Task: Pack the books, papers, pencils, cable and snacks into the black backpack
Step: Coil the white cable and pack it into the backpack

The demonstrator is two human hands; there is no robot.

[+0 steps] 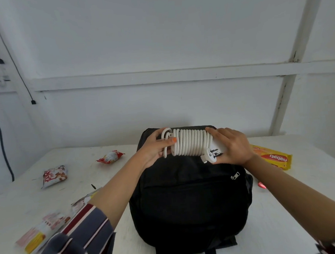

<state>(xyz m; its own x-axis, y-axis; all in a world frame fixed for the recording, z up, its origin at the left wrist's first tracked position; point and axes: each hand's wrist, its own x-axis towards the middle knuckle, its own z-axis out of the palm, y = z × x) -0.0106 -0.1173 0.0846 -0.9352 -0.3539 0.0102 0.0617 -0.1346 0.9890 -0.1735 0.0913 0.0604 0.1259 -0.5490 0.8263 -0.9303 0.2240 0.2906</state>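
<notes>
Gripping a thick white cable [190, 143] wound into a tight coil, both hands hold it level above the far end of a black fabric backpack [188, 199]. The left hand [154, 149] curls its fingers and thumb round the looser loops at one end; the right hand [231, 145] wraps the other end, where a white plug [211, 155] with metal pins sticks out beside the fingers. How the right fingertips lie beneath the coil is hidden. The backpack lies flat on a white table [283, 208], its front pocket zipped, a single silver zip pull [234, 176] showing near the right side; its straps are cut off at the bottom edge. Five snack packs can be counted on the table, plus one fragment: a red and white pack [110, 157] and a white pack with red lettering [54, 176] to the left, two pale packs partly covered by the striped sleeve [85, 234] at lower left and blurred, a yellow and orange wafer pack [273, 158] behind the right wrist, and a small red sliver [262, 185] at the backpack's right edge, too little of it visible to identify.
</notes>
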